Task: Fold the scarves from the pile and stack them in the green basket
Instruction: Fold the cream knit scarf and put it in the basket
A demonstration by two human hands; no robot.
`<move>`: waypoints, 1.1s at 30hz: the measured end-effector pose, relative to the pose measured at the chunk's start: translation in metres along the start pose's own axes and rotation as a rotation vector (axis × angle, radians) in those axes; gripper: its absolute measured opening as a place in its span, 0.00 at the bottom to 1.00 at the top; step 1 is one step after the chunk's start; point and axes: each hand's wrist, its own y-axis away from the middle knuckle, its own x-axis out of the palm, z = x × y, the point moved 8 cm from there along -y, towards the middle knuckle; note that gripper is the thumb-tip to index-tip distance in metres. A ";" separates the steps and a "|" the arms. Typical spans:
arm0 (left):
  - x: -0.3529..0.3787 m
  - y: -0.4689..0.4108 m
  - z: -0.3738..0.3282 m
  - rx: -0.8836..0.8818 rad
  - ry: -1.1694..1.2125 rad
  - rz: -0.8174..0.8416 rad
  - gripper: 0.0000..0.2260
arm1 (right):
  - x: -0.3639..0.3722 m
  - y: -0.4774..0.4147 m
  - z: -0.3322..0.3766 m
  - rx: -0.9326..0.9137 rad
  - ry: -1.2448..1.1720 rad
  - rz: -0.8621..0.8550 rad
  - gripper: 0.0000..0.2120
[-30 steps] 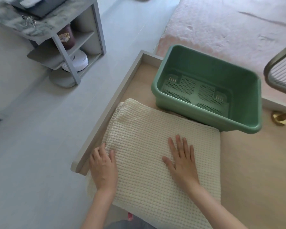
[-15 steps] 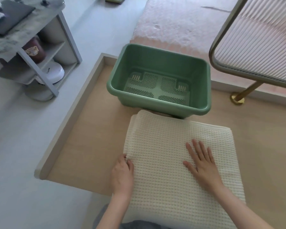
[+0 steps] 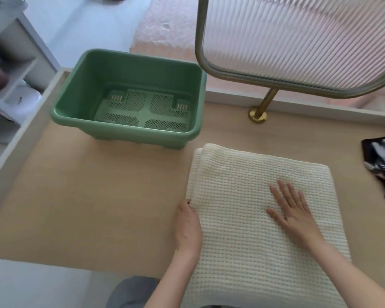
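**Scarf slid right, 0 in basket**

Slid right across table in the last 1 s: the folded cream scarf. Was at table's left edge w/ far end up against green basket. Now well in from that edge, lying near basket's front-right corner, apart from it.

Left hand: gone from flat on top to scarf's left edge. Fingertips hidden at the fold, so can't tell if gripping or just nudging.

Right hand: same as before, flat on top, fingers straight & spread, holding nothing.

Basket: nothing inside, mesh floor bare.

Newly in view at far right: dark patterned cloth, prob. part of the pile.

Upshot: prob. squaring up scarf no. 1. Looks due for 1 more fold or a lift into basket. Nothing stacked yet.
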 end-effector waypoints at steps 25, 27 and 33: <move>0.061 0.009 -0.084 0.082 0.049 -0.183 0.05 | -0.093 -0.131 0.044 -0.348 -0.409 -0.154 0.27; 0.058 0.010 -0.084 0.086 0.067 -0.191 0.04 | -0.086 -0.146 0.070 -0.486 -0.210 -0.071 0.24; 0.059 0.017 -0.070 0.024 0.261 -0.147 0.01 | -0.117 -0.134 0.100 -0.726 -0.031 -0.404 0.08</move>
